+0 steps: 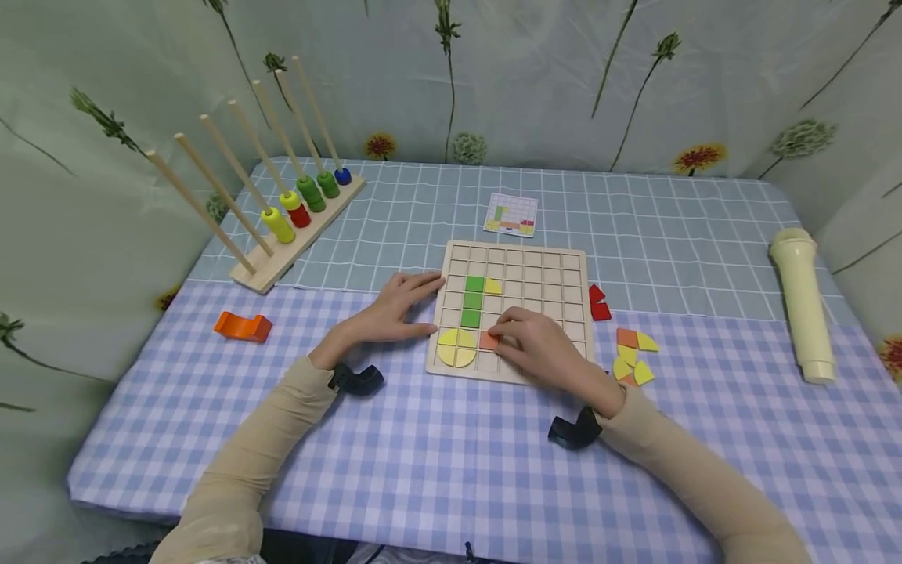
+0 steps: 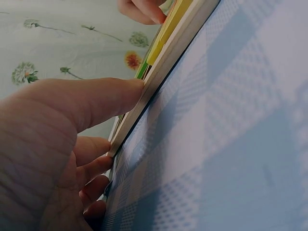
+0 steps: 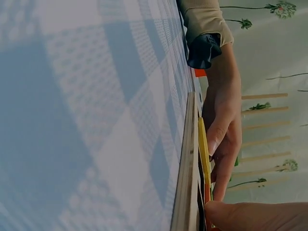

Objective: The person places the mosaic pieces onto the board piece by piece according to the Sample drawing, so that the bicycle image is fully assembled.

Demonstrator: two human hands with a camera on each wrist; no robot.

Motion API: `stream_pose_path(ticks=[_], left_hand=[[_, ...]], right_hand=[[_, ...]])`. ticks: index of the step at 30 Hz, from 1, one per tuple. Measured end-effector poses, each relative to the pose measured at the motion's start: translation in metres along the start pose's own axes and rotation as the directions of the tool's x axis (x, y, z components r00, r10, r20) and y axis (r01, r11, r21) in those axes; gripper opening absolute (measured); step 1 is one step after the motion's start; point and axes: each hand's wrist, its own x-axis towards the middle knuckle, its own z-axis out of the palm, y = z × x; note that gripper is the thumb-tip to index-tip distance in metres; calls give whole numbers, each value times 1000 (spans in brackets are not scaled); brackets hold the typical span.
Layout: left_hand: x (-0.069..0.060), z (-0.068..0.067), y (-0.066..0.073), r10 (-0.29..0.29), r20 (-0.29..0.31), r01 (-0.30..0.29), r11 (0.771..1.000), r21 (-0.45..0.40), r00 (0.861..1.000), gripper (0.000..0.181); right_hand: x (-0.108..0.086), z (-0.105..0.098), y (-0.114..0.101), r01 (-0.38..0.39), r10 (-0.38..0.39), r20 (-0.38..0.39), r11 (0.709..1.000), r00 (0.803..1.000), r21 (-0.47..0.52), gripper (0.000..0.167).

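A wooden grid board (image 1: pixel 564 262) lies at the middle of the table. My left hand (image 1: pixel 398 312) rests against its left edge, fingers extended and thumb touching the rim, as the left wrist view confirms. Over the board's lower part, my right hand (image 1: pixel 539 345) pinches an orange square tile (image 1: pixel 488 340) at a cell in the lower row. Left of that tile, yellow quarter-round tiles (image 1: pixel 456 348) form a circle. Green square tiles (image 1: pixel 473 301) stand in a column above, with a yellow tile (image 1: pixel 493 286) beside the top one. The right palm hides some cells.
Red tiles (image 1: pixel 600 311) and several yellow and orange tiles (image 1: pixel 627 352) lie right of the board. A printed pattern card (image 1: pixel 510 215) is behind it. A peg stand with rings (image 1: pixel 310 219) and an orange block (image 1: pixel 243 327) are left; a cream tube (image 1: pixel 803 305) lies far right.
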Motion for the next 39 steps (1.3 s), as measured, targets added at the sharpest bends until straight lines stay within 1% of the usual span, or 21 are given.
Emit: stream_pose_path(ticks=[3, 6, 9, 13, 18, 21, 27, 32, 34, 39], left_hand=[[-1, -1, -1, -3, -1, 3, 1000, -1, 1000, 78], [-2, 1, -2, -6, -6, 6, 1000, -4, 1000, 78], [-4, 4, -3, -7, -5, 7, 1000, -10, 1000, 79], [-6, 9, -3, -6, 1, 6, 1000, -25, 1000, 78], [-6, 8, -2, -1, -7, 0, 999, -33, 1000, 78], [-6, 6, -1, -2, -5, 1, 1000, -30, 1000, 77], [-6, 4, -1, 3, -1, -3, 1000, -27, 1000, 78], [-5, 2, -1, 10, -8, -10, 1000, -11, 1000, 78], [-4, 2, -1, 9, -8, -9, 1000, -9, 1000, 79], [-2, 0, 0, 5, -4, -5, 1000, -6, 1000, 79]], right_hand=[[1, -1, -2, 8, -7, 7, 1000, 1000, -9, 20], [0, -5, -2, 14, -14, 2, 999, 1000, -33, 20], [-4, -14, -1, -20, 21, 7, 998, 1000, -57, 22], [-14, -27, 7, -75, 77, 18, 993, 997, -95, 23], [-29, -38, 24, -50, 44, -44, 988, 998, -147, 20], [-38, -43, 33, -45, 32, -88, 987, 996, -152, 19], [-56, -54, 49, -80, 52, -152, 980, 987, -183, 19], [-67, -64, 60, -115, 81, -164, 971, 983, -211, 24], [-72, -68, 63, -142, 110, -155, 966, 982, -214, 25], [-83, -74, 71, -210, 178, -147, 947, 973, -243, 21]])
